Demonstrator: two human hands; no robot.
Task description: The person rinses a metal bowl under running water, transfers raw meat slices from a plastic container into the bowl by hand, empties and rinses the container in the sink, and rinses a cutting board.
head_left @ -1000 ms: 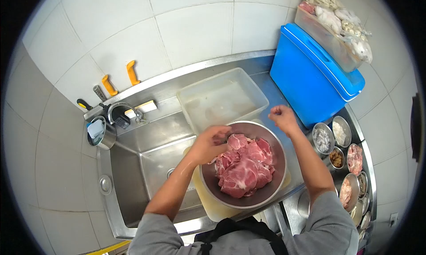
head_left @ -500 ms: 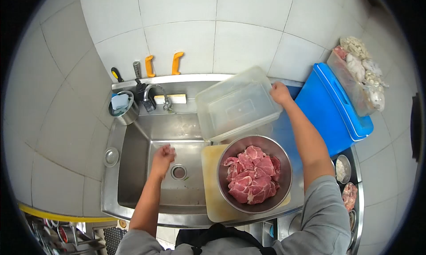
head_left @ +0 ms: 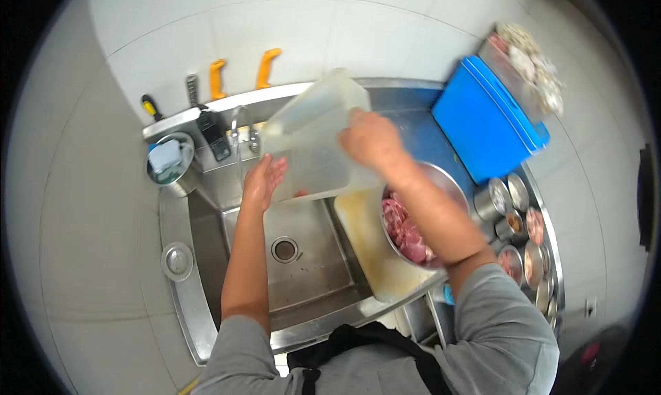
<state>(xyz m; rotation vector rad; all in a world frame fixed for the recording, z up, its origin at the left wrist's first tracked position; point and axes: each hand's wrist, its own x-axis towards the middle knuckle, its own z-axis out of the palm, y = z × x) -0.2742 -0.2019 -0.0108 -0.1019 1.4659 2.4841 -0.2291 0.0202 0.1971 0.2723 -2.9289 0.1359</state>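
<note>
My right hand (head_left: 370,139) grips the right rim of a clear plastic container (head_left: 317,144), which is tilted over the back of the sink (head_left: 323,271). My left hand (head_left: 264,180) is open with its fingers apart, at the container's lower left corner; whether it touches the plastic I cannot tell. A small reddish patch shows at the container's lower edge. Below my right forearm stands a metal bowl (head_left: 457,183) with slices of raw meat (head_left: 406,230), partly hidden by the arm. The bowl rests on a yellowed cutting board (head_left: 375,247).
Behind the sink are a faucet (head_left: 246,130) and yellow-orange handles (head_left: 267,68). A metal pot (head_left: 180,183) holding sponges stands at the left corner. At the right are a blue cooler (head_left: 485,120), a bin of bagged food (head_left: 523,68) and several metal cups (head_left: 492,199).
My right hand has carried the container leftward, over the sink, and tilted it more. My left hand has risen toward it and opened. The camera view has turned.
</note>
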